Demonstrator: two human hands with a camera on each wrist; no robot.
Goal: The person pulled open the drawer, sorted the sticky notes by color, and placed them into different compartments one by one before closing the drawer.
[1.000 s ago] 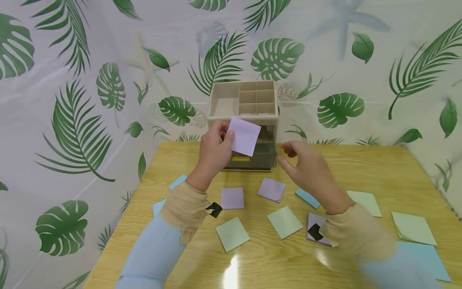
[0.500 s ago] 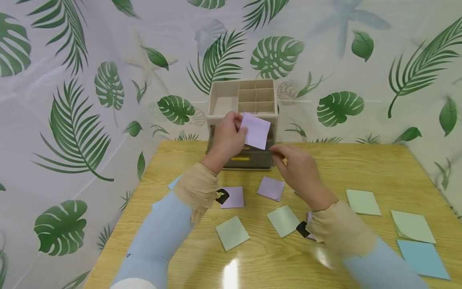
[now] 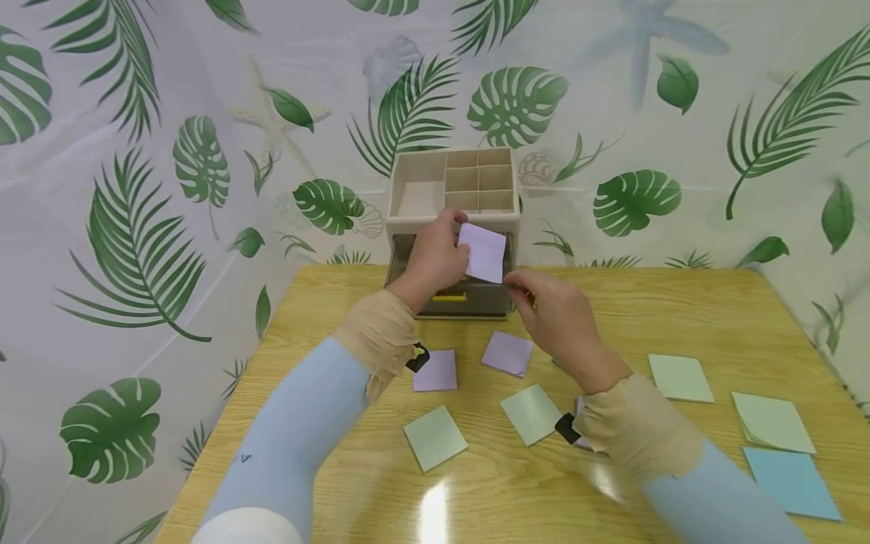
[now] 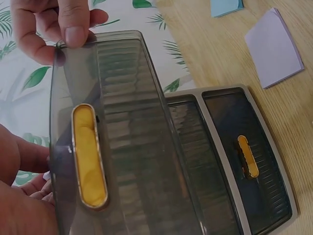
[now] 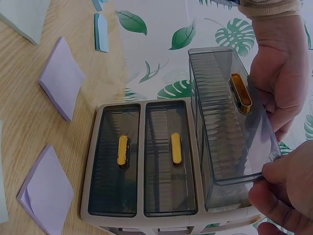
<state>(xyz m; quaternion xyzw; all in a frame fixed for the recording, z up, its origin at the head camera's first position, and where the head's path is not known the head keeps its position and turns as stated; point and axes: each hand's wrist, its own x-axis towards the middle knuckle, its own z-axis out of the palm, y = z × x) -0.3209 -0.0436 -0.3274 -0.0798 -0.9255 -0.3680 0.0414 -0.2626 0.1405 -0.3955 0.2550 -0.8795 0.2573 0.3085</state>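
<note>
The purple note [image 3: 484, 254], pinched in the left hand [image 3: 438, 255], is over the pulled-out top drawer [image 5: 220, 142] (smoky, see-through), whose near right corner the right hand [image 3: 560, 313] pinches. Below, two drawers [image 5: 168, 193] sit pushed into the beige organizer [image 3: 499, 224], six small compartments [image 3: 461, 180] at its top right.

The wood-grain surface [image 3: 516, 491] bears a beige drawer box [image 3: 451, 224] at its far side. In front lie two purple pads [image 3: 507, 353] and two pale green pads [image 3: 435, 438]; to the right, two more green pads [image 3: 680, 378], the nearer one just beside a blue pad [image 3: 791, 483].
</note>
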